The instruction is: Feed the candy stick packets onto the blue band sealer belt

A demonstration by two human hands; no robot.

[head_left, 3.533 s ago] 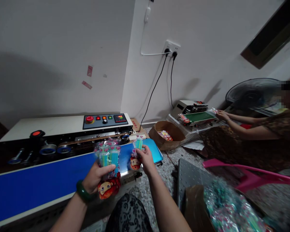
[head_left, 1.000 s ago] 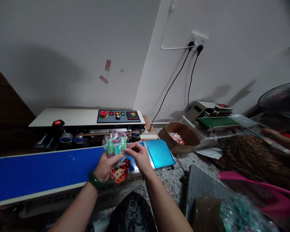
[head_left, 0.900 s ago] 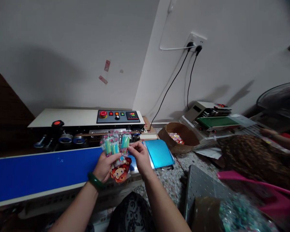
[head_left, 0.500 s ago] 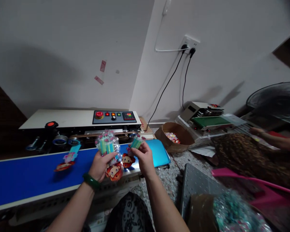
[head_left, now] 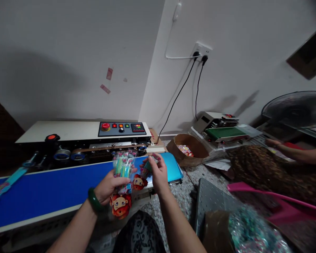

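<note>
My left hand [head_left: 107, 185], a green bangle at its wrist, grips a bunch of clear plastic packets [head_left: 124, 169] with teal-striped contents and a red-haired cartoon figure at the lower end. My right hand [head_left: 160, 174] pinches one similar packet [head_left: 140, 182] by its top, just right of the bunch. Both hands are over the right part of a blue conveyor belt [head_left: 76, 189]. Behind it stands a band sealing machine [head_left: 65, 130] with lit buttons and a red display. Another packet [head_left: 9, 183] lies at the belt's far left, by the sealer's rollers.
A cardboard box [head_left: 190, 160] holding packets stands right of the belt. Beyond it is a second sealer with a green belt [head_left: 223, 132]. At lower right are a grey perforated stool [head_left: 213, 200], a bag of wrapped pieces [head_left: 255, 230] and a pink chair [head_left: 274, 200]. A co-worker's arm [head_left: 292, 151] reaches in from the right.
The packet on the belt has travelled left, to the far end. My left hand's bunch has shifted slightly and hangs lower. The right hand's packet now hangs more upright, apart from the bunch.
</note>
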